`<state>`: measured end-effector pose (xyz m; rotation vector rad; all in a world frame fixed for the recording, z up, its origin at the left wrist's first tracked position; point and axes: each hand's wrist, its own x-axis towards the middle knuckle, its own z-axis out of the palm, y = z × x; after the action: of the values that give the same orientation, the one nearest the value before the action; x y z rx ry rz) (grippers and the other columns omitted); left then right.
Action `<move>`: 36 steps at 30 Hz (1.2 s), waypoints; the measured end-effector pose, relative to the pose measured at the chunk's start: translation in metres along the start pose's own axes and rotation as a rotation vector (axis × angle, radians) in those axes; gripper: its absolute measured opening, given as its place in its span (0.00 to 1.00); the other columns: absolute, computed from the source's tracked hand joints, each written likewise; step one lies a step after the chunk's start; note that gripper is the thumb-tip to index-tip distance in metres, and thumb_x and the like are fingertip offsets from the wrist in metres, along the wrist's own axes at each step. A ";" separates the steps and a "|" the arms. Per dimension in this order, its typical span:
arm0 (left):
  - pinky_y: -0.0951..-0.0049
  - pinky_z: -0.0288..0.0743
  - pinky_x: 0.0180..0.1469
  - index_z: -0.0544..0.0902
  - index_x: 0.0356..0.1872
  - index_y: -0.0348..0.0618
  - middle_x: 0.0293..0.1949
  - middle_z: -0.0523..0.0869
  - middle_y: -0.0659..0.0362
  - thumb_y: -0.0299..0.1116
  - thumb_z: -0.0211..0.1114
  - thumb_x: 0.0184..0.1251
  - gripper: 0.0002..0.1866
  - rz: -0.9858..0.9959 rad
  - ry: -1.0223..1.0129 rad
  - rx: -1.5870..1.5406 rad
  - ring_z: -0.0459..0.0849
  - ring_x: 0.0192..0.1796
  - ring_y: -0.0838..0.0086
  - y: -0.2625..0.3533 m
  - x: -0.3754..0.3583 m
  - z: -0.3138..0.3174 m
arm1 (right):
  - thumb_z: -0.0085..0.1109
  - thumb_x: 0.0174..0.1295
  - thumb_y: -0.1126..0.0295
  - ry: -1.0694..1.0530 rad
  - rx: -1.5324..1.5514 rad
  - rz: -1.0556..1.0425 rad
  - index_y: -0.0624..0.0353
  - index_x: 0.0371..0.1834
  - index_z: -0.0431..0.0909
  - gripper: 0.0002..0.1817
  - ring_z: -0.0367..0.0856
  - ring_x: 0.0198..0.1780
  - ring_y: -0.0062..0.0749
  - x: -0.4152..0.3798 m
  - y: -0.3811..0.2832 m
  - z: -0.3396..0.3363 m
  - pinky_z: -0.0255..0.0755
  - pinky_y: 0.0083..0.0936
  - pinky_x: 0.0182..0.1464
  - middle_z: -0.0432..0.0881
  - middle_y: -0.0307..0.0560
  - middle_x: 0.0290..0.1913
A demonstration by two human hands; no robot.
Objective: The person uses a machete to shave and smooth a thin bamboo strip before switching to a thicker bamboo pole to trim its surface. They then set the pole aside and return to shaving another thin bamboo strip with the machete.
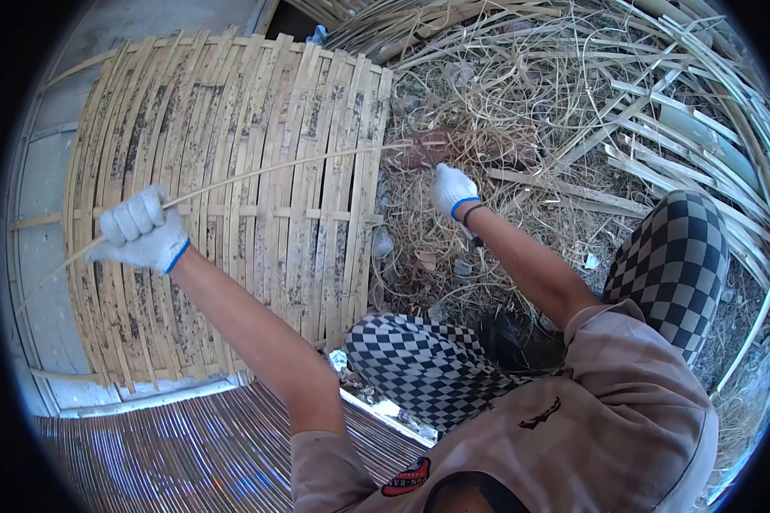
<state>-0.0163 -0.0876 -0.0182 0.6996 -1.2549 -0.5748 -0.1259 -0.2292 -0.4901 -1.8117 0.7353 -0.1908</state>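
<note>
My left hand (139,231), in a white glove with a blue cuff, is closed round a long thin bamboo strip (274,168) above the woven bamboo panel (231,291). The strip bows slightly upward and runs right toward my other hand; its left end hangs past my left fist. My right hand (455,189), gloved the same way, is closed on the handle of a dark tool (426,150), whose blade details are hard to make out. The strip's right end reaches the tool, over a reddish-brown block (441,147) among shavings.
Tangled bamboo shavings (522,111) cover the ground ahead. Split strips (684,145) are piled at the right. A mat of thin rods (214,453) lies at the lower left. My bent knees in checked trousers (676,256) flank the work area.
</note>
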 end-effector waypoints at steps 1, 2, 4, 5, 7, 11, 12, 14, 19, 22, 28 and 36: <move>0.75 0.39 0.17 0.58 0.12 0.60 0.09 0.53 0.73 0.87 0.38 0.63 0.41 0.008 -0.007 -0.003 0.45 0.11 0.83 -0.003 0.001 -0.004 | 0.59 0.66 0.67 0.003 -0.001 0.001 0.63 0.46 0.84 0.12 0.90 0.47 0.58 -0.001 -0.012 -0.007 0.83 0.49 0.50 0.90 0.65 0.42; 0.76 0.39 0.17 0.58 0.12 0.59 0.10 0.53 0.73 0.87 0.39 0.63 0.41 0.030 0.006 0.007 0.45 0.12 0.83 -0.005 0.002 -0.008 | 0.59 0.66 0.67 -0.012 -0.007 0.008 0.63 0.46 0.84 0.12 0.90 0.48 0.59 -0.009 -0.023 -0.009 0.84 0.48 0.50 0.90 0.65 0.42; 0.76 0.39 0.17 0.57 0.12 0.59 0.10 0.52 0.72 0.87 0.39 0.63 0.41 0.047 0.069 0.038 0.45 0.12 0.82 -0.003 0.005 -0.018 | 0.58 0.65 0.69 0.071 -0.018 -0.214 0.61 0.48 0.81 0.12 0.90 0.46 0.61 -0.013 -0.040 -0.010 0.83 0.50 0.48 0.89 0.65 0.40; 0.76 0.39 0.17 0.57 0.12 0.59 0.10 0.52 0.72 0.87 0.38 0.63 0.41 0.052 0.097 0.061 0.44 0.13 0.82 -0.001 0.008 -0.022 | 0.58 0.64 0.69 0.060 -0.016 -0.264 0.61 0.49 0.79 0.13 0.90 0.46 0.61 -0.015 -0.048 -0.012 0.83 0.50 0.48 0.89 0.65 0.41; 0.75 0.39 0.17 0.56 0.12 0.59 0.10 0.52 0.72 0.87 0.38 0.62 0.42 0.023 0.119 0.098 0.44 0.14 0.81 0.005 0.010 -0.028 | 0.58 0.64 0.69 0.048 -0.010 -0.185 0.60 0.50 0.77 0.13 0.89 0.47 0.61 -0.014 -0.041 -0.009 0.82 0.51 0.49 0.89 0.65 0.42; 0.74 0.38 0.19 0.54 0.12 0.59 0.11 0.51 0.71 0.88 0.36 0.61 0.42 -0.016 0.117 0.123 0.43 0.14 0.81 0.010 0.007 -0.026 | 0.58 0.68 0.65 0.000 -0.088 0.081 0.59 0.52 0.82 0.14 0.89 0.48 0.61 0.016 0.039 0.018 0.83 0.49 0.51 0.89 0.65 0.43; 0.73 0.37 0.19 0.54 0.12 0.59 0.11 0.51 0.71 0.88 0.36 0.61 0.42 -0.031 0.080 0.096 0.43 0.14 0.80 0.009 0.009 -0.024 | 0.58 0.68 0.65 -0.032 -0.127 0.086 0.60 0.51 0.84 0.14 0.89 0.50 0.60 0.019 0.048 0.017 0.83 0.48 0.53 0.89 0.66 0.45; 0.72 0.36 0.20 0.54 0.12 0.59 0.11 0.50 0.71 0.89 0.37 0.59 0.42 -0.057 0.013 0.028 0.42 0.15 0.79 0.001 0.017 -0.020 | 0.57 0.67 0.66 0.034 -0.123 0.041 0.64 0.49 0.85 0.15 0.88 0.53 0.62 0.011 0.037 0.012 0.82 0.48 0.55 0.88 0.71 0.48; 0.72 0.35 0.20 0.54 0.12 0.60 0.11 0.49 0.71 0.88 0.36 0.60 0.42 -0.027 0.112 0.087 0.42 0.15 0.79 0.000 0.026 -0.026 | 0.53 0.69 0.65 0.085 -0.041 -0.071 0.59 0.50 0.80 0.13 0.87 0.47 0.65 -0.011 0.012 0.007 0.80 0.55 0.49 0.87 0.70 0.41; 0.72 0.35 0.20 0.53 0.13 0.60 0.11 0.48 0.71 0.88 0.35 0.61 0.41 -0.012 0.131 0.112 0.41 0.14 0.79 0.000 0.022 -0.026 | 0.53 0.72 0.62 0.032 -0.068 0.175 0.58 0.55 0.83 0.17 0.88 0.49 0.59 -0.009 0.066 0.027 0.81 0.50 0.54 0.90 0.61 0.46; 0.73 0.41 0.21 0.61 0.15 0.59 0.14 0.55 0.69 0.86 0.39 0.64 0.40 0.077 0.740 0.455 0.49 0.17 0.79 -0.040 0.014 0.025 | 0.60 0.67 0.62 -0.224 -0.492 -0.114 0.65 0.45 0.88 0.16 0.91 0.53 0.52 0.053 0.137 0.084 0.84 0.45 0.54 0.90 0.64 0.47; 0.66 0.75 0.43 0.72 0.27 0.46 0.23 0.76 0.61 0.56 0.46 0.86 0.28 0.072 0.807 0.966 0.76 0.30 0.71 -0.168 -0.145 0.020 | 0.68 0.59 0.55 0.042 -0.384 -0.164 0.61 0.58 0.74 0.29 0.88 0.52 0.61 -0.026 -0.022 -0.050 0.82 0.49 0.54 0.88 0.66 0.49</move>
<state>-0.0704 -0.0971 -0.2337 1.4881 -0.7153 0.4292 -0.1608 -0.2502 -0.4460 -2.2424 0.6852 -0.2062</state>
